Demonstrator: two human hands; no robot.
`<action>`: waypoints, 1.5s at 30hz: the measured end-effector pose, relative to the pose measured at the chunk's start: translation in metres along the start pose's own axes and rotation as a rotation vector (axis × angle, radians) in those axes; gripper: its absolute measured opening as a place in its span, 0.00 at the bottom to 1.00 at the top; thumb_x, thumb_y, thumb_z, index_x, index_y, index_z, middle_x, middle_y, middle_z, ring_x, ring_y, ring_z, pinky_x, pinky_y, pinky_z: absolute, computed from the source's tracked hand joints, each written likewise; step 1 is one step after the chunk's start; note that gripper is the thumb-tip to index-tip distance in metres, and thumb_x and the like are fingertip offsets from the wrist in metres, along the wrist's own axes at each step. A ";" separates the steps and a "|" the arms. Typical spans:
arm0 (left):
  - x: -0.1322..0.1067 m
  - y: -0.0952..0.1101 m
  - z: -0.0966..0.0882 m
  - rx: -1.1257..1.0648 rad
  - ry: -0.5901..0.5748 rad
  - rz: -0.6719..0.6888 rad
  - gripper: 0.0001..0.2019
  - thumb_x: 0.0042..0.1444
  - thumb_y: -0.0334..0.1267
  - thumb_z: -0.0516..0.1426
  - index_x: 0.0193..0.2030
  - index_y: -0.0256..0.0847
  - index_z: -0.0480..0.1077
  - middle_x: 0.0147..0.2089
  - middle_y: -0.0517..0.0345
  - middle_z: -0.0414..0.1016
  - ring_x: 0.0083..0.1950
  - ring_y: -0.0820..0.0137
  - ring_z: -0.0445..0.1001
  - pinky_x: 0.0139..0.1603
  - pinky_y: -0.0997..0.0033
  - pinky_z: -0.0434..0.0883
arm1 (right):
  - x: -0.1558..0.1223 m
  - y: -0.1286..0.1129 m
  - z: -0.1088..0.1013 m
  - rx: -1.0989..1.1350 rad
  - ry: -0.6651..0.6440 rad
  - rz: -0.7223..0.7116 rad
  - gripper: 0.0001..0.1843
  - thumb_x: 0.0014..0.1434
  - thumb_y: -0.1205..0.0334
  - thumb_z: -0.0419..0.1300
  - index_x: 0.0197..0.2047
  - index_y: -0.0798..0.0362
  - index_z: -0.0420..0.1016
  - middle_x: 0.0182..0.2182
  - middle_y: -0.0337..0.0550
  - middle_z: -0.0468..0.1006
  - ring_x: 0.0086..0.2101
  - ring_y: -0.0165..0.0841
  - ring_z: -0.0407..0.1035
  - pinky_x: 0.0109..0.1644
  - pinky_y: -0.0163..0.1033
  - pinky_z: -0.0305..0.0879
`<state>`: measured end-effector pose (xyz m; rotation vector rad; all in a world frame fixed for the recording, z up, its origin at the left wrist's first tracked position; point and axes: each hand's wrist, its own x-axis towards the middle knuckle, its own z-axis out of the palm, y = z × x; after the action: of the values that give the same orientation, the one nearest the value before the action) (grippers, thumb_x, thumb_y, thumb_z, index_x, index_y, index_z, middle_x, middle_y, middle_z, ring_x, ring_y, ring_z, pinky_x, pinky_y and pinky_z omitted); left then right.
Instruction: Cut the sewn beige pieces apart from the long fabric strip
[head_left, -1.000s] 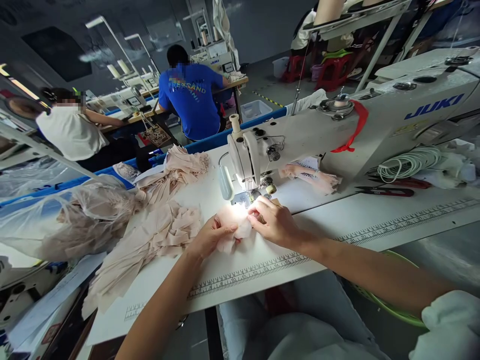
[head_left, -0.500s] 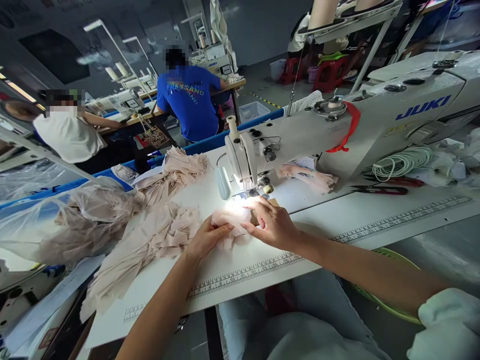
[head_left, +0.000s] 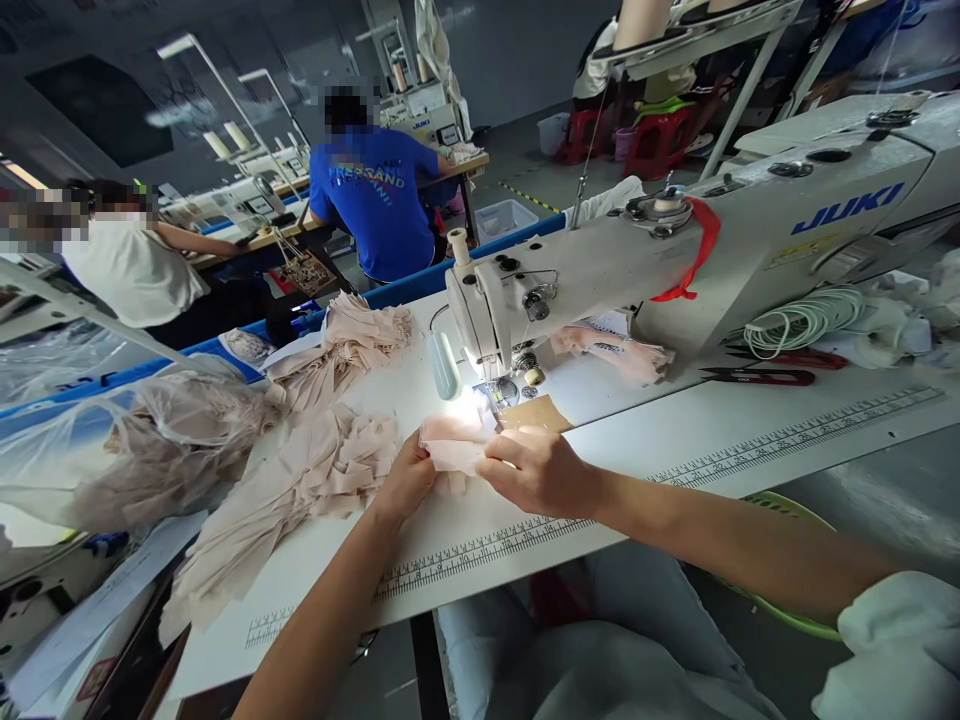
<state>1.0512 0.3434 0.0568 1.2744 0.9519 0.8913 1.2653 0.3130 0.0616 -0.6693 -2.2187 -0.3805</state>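
Observation:
A small piece of pale pink fabric (head_left: 456, 452) is stretched between my hands just in front of the sewing machine's needle area (head_left: 499, 388). My left hand (head_left: 409, 475) pinches its left edge. Closed in a pinch, my right hand (head_left: 536, 470) grips the right edge. Bright lamp light washes out the far part of the fabric, so I cannot tell whether it lies under the presser foot. A tan plate (head_left: 536, 413) lies on the machine bed behind my right hand. The white sewing machine (head_left: 600, 265) stands over the work.
Loose beige fabric pieces (head_left: 330, 460) spread left of my hands, with a gathered bundle (head_left: 352, 345) behind. Right of the needle lies another bundle (head_left: 615, 352). Thread snips (head_left: 757, 377) and coiled cord (head_left: 806, 322) rest farther right. A ruler (head_left: 487, 550) runs along the table's front. Co-workers sit beyond.
My right hand has drawn back from the needle area toward me and closed on the fabric's edge, uncovering the tan plate. The fabric is now flatter between my hands.

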 end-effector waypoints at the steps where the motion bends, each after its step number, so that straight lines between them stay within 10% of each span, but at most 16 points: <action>1: 0.000 0.000 0.000 -0.012 0.002 0.000 0.17 0.43 0.41 0.71 0.38 0.35 0.76 0.31 0.55 0.77 0.31 0.68 0.73 0.30 0.73 0.68 | -0.001 -0.001 -0.001 0.039 -0.012 -0.019 0.14 0.68 0.68 0.52 0.31 0.53 0.71 0.28 0.38 0.71 0.26 0.29 0.58 0.30 0.38 0.48; 10: -0.003 0.002 -0.002 0.020 -0.036 -0.037 0.15 0.43 0.40 0.70 0.36 0.36 0.76 0.27 0.57 0.74 0.27 0.70 0.69 0.26 0.73 0.66 | -0.003 0.009 0.002 0.302 0.044 0.556 0.05 0.65 0.62 0.59 0.36 0.53 0.71 0.28 0.37 0.73 0.26 0.28 0.63 0.31 0.34 0.56; 22: -0.004 0.004 0.000 0.075 -0.032 -0.049 0.18 0.40 0.37 0.68 0.39 0.37 0.73 0.33 0.55 0.76 0.33 0.67 0.73 0.28 0.74 0.66 | -0.004 0.005 0.001 0.192 0.012 0.263 0.07 0.69 0.66 0.53 0.38 0.53 0.71 0.37 0.41 0.78 0.30 0.28 0.68 0.32 0.35 0.57; 45: -0.004 0.007 0.002 0.140 -0.177 -0.044 0.15 0.45 0.43 0.67 0.36 0.36 0.74 0.30 0.56 0.72 0.28 0.72 0.64 0.26 0.74 0.63 | 0.005 0.008 0.016 0.108 0.027 0.374 0.13 0.69 0.63 0.52 0.35 0.54 0.74 0.19 0.33 0.65 0.21 0.26 0.56 0.27 0.35 0.45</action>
<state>1.0516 0.3391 0.0645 1.4205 0.9106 0.6750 1.2574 0.3283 0.0559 -0.9895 -2.0160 -0.0784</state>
